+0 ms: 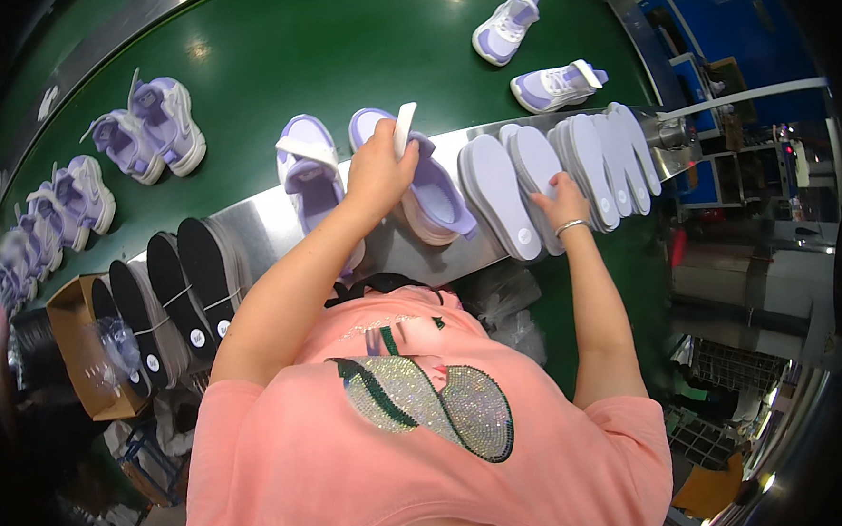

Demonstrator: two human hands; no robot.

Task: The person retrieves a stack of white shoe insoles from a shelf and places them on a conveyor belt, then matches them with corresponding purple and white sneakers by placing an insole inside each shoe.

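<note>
My left hand (381, 172) is closed on the raised white strap of a lavender and white sneaker (441, 190), whose open collar shows a pale inside. Left of that shoe stands a second lavender sneaker (309, 143), its white strap lying across the opening; my forearm partly covers it. My right hand (565, 204), with a bracelet at the wrist, grips the edge of a pale lavender insole (533, 156) in a stack. Its fingertips are partly hidden. Beside it lies another stack of pale insoles (494, 186) with a round white sticker near one end.
More pale insoles (590, 162) line the metal ledge (271, 219) to the right; black insoles (179, 293) lie at left by a cardboard box (84, 341). On the green surface (328, 39) stand two sneakers (554, 86) at far right and several more (166, 126) at left.
</note>
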